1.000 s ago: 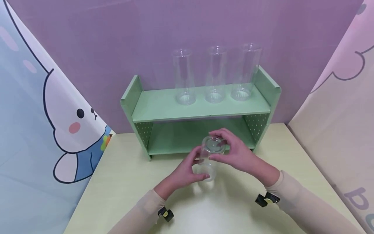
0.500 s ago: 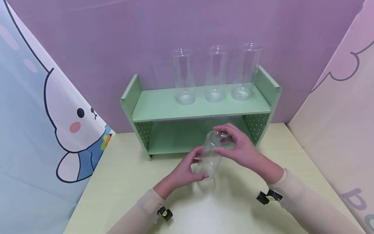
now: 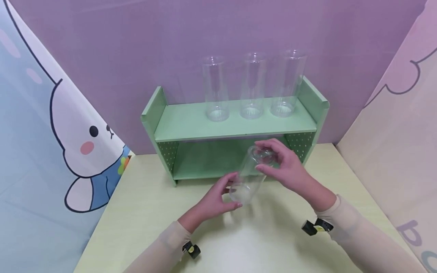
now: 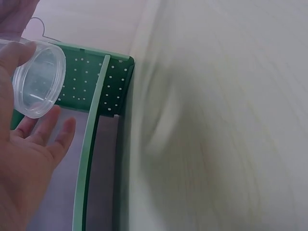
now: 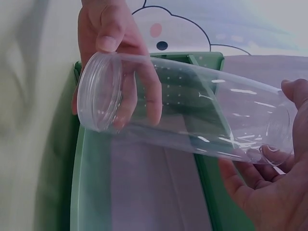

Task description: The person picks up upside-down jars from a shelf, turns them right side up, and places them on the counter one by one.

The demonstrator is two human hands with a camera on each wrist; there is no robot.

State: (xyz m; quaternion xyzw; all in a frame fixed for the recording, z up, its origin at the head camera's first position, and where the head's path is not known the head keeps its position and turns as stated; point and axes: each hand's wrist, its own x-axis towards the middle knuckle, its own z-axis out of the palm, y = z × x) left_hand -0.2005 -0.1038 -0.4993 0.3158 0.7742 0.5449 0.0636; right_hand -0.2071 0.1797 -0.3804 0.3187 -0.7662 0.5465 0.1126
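Observation:
Both hands hold a tall clear plastic cup [image 3: 250, 178], tilted over the table just in front of the shelf. My left hand [image 3: 213, 199] grips the lower end, its thumb on the near side and its fingers behind. At the upper end, my right hand [image 3: 288, 167] curls its thumb and fingers around the cup. In the right wrist view the cup [image 5: 187, 108] spans both hands, with a ringed rim at the left hand [image 5: 108, 29]. The round end of the cup [image 4: 43, 79] shows beside the left thumb in the left wrist view.
A green two-tier shelf [image 3: 191, 121] stands at the back of the pale table [image 3: 146, 201]. Three similar cups stand upright on its top tier: a left cup [image 3: 216, 91], a middle cup [image 3: 252, 87] and a right cup [image 3: 289, 85]. Behind hangs a purple backdrop [image 3: 119, 45].
The cup has tilted, its upper end moving right and up with the right hand. My left hand has stayed nearly in place at the lower end. The cups on the shelf have not moved.

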